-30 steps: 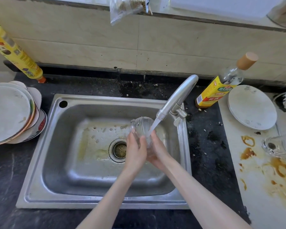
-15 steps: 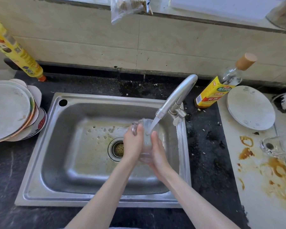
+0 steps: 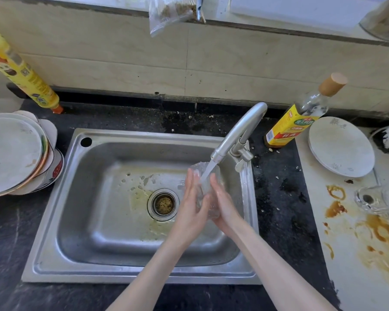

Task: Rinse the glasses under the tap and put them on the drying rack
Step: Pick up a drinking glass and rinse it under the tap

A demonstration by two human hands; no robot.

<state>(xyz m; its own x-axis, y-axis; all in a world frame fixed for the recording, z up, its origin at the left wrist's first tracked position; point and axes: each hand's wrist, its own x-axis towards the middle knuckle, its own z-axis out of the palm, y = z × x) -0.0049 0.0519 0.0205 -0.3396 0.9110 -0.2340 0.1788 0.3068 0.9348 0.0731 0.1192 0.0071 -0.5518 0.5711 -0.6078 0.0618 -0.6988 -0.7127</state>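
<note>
A clear glass [image 3: 204,176] is held between both palms over the steel sink [image 3: 112,158], mouth tilted up toward the tap [image 3: 238,133]. Running water falls from the spout into it. My left hand [image 3: 192,207] presses its left side with straight fingers. My right hand [image 3: 224,203] presses the right side, fingers straight too. A second glass [image 3: 377,199] lies on its side on the stained white surface at the right edge. No drying rack is in view.
Stacked plates [image 3: 11,153] sit left of the sink, a yellow bottle [image 3: 25,75] leans behind them. A yellow-labelled bottle [image 3: 299,117] and a white plate [image 3: 340,145] stand to the right. The sink drain [image 3: 163,204] lies left of my hands.
The glass has turned between my palms under the stream. My left hand's fingers have straightened and slid up along the glass; my right hand stays on its right side.
</note>
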